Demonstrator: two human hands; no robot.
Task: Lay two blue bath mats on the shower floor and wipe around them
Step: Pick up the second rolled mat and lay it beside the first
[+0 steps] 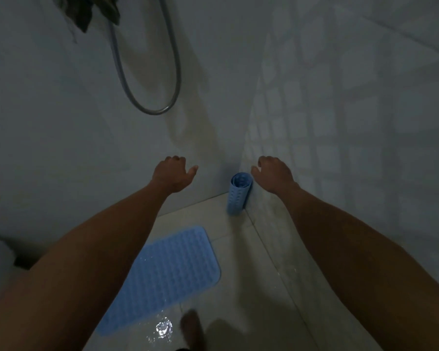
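While one mat (160,279) already lies flat on the floor (238,262) toward its left side, partly hidden under the left forearm and wet at its near end, the second is not yet laid — so the step in hand looks like fetching it. High on the left wall a hose (150,72) hangs in a loop, with something dark above it that is too dim to make out.

The left hand (173,174) hovers in front of the wall with fingers loosely curled and thumb out; its grip is released and holds nothing. Right of it, the roll (238,193) — the second mat, rolled up — stands on end in the far corner of the floor, leaning into the angle where the two walls meet. The right hand (274,173) is just beside the top of the roll, thumb pointing toward it, fingers loosely curled and empty; I cannot tell whether the thumb touches the rim.

Next, by my reading, the right hand needs to close around the upper part of the roll, lift it out of the corner, and both hands unroll it on the bare floor to the right of the flat mat. Wet floor near the foot (192,328) calls for care.
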